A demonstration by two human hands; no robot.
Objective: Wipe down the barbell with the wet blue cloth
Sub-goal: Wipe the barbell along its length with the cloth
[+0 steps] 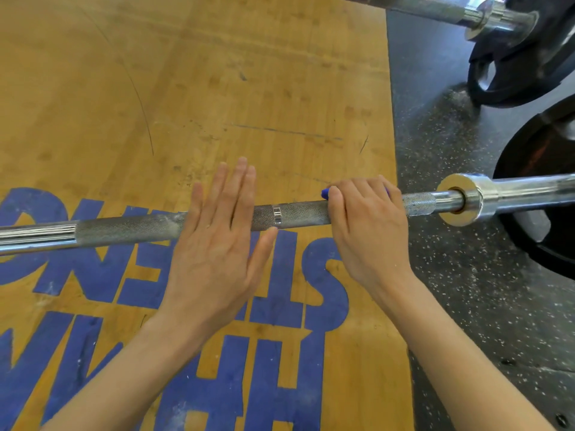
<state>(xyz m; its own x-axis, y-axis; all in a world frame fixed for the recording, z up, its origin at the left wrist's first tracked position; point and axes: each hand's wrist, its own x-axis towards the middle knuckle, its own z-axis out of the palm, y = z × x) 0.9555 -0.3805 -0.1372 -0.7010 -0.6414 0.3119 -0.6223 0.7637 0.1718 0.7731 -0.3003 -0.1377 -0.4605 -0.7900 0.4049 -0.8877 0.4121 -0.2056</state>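
A steel barbell with a knurled shaft runs left to right across the view, its collar and sleeve at the right. My left hand lies flat over the shaft near the middle, fingers straight. To its right, my right hand curls round the shaft with the blue cloth wrapped under it. Only a small blue edge of the cloth shows by the fingers; the rest is hidden by the hand.
The bar sits above a wooden platform painted with blue letters. Black speckled rubber flooring lies to the right. A black weight plate is on the sleeve. A second barbell with plates stands at the upper right.
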